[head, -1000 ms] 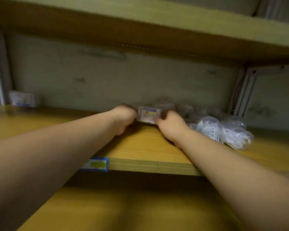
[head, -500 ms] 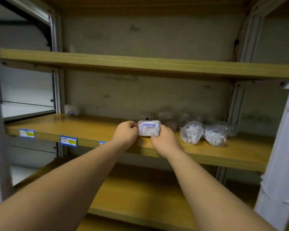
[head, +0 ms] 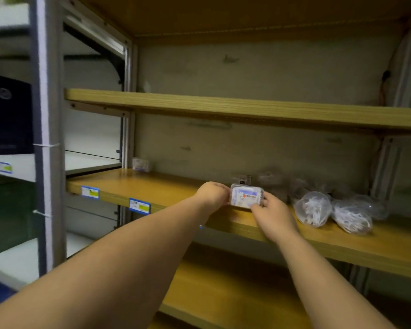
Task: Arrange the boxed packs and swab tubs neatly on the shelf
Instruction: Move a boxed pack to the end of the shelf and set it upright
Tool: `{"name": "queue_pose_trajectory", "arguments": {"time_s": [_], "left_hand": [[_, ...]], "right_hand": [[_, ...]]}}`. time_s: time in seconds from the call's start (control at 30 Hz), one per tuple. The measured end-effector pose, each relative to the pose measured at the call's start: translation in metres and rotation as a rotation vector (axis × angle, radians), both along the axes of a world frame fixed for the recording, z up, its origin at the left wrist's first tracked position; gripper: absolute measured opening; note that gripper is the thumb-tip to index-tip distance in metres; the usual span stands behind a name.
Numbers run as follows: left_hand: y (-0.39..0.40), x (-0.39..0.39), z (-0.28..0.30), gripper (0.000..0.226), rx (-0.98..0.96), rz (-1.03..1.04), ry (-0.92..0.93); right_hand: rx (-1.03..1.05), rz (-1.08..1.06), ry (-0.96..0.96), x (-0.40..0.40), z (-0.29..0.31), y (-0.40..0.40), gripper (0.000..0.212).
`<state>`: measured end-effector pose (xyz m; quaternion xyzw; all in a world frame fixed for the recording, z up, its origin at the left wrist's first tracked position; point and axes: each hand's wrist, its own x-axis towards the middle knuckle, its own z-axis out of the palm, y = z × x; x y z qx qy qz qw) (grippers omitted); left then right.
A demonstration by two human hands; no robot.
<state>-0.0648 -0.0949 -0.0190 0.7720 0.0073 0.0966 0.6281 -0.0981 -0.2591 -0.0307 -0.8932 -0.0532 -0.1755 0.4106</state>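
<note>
- One small clear-plastic boxed pack with a white, blue and red label [head: 246, 197] is held between both hands, just above the front part of the middle wooden shelf board [head: 166, 191], label side facing the camera.
- The left hand [head: 212, 194] is curled round the pack's left end; fingers are mostly hidden behind the knuckles, but the pack is gripped.
- The right hand [head: 274, 214] is curled round the pack's right end and lower corner, thumb on the front face.
- Two round clear-plastic swab tubs filled with white cotton swabs are seen lying on their sides on the same shelf, right of the hands: the nearer tub [head: 312, 211] and the farther tub [head: 351, 218], touching or nearly touching each other.
- More clear tubs [head: 370, 206] are seen behind them toward the back wall; they are too blurred for a count to be given.
- One second small boxed pack [head: 141, 164] is stood at the shelf's far-left back corner, well apart from the hands.
- One small dark box-like item [head: 244, 179] is seen just behind the held pack; what it is cannot be told.
- Two blue-and-yellow price labels are fixed on the shelf's front edge: one at the left [head: 90, 192], one nearer the left forearm [head: 139, 206].
- One upper wooden shelf board [head: 223, 108] is seen above, one lower board [head: 223, 293] below.
- One dark box [head: 7, 115] is seen on the neighbouring rack at the left.
</note>
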Motion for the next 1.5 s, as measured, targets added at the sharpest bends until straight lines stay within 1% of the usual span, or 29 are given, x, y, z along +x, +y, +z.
{"name": "queue_pose_trajectory", "arguments": {"time_s": [0.1,0.17,0.27,0.43,0.5,0.57,0.63,0.7,0.83,0.9,1.0,1.13,1.2,1.3,1.37,1.43,1.5], "left_hand": [[0.021,-0.011,0.006,0.042,0.034,-0.008,0.002],[0.049,-0.016,0.006,0.043,0.049,-0.019,0.011],[0.117,-0.020,0.008,0.033,0.067,-0.009,-0.012],[0.273,-0.002,0.021,0.032,0.071,0.108,-0.097],[0.326,0.008,0.025,0.029,0.082,0.151,-0.122],[0.360,0.015,0.025,0.030,0.155,0.169,-0.125],[0.379,0.023,0.018,0.031,0.247,0.180,-0.121],[0.388,0.035,0.004,0.028,0.308,0.159,-0.106],[0.393,0.050,-0.014,0.015,0.396,0.161,-0.137],[0.395,0.053,-0.014,0.015,0.409,0.140,-0.145],[0.400,0.057,-0.012,0.021,0.376,0.099,-0.119],[0.402,0.054,-0.011,0.019,0.351,0.077,-0.092],[0.401,0.052,-0.010,0.018,0.341,0.080,-0.079],[0.397,0.055,-0.009,0.021,0.312,0.115,-0.070],[0.393,0.060,-0.006,0.022,0.297,0.138,-0.045],[0.390,0.070,0.001,0.023,0.290,0.157,-0.017],[0.389,0.085,0.011,0.024,0.281,0.196,-0.002]], "right_hand": [[0.053,0.025,0.015,-0.010,0.007,0.012,0.033],[0.089,0.045,0.010,-0.015,0.013,0.038,0.033],[0.114,0.092,-0.007,-0.013,0.015,0.111,0.036],[0.174,0.149,-0.054,0.006,0.024,0.270,0.034],[0.209,0.148,-0.040,0.017,0.030,0.327,0.034],[0.202,0.139,-0.003,0.029,0.030,0.369,0.034],[0.202,0.112,0.036,0.041,0.024,0.395,0.034],[0.173,0.049,0.057,0.052,0.011,0.407,0.031],[-0.071,-0.088,0.094,0.058,-0.001,0.415,0.034],[-0.085,-0.106,0.101,0.058,0.000,0.417,0.033],[-0.115,-0.094,0.122,0.056,0.003,0.419,0.034],[-0.051,-0.035,0.149,0.050,0.003,0.419,0.041],[-0.028,-0.017,0.149,0.052,0.005,0.419,0.040],[0.055,-0.006,0.144,0.064,0.002,0.417,0.047],[0.137,0.009,0.190,0.075,0.003,0.415,0.049],[0.215,0.042,0.263,0.082,0.013,0.415,0.040],[0.249,0.062,0.318,0.096,0.025,0.414,0.029]]}}
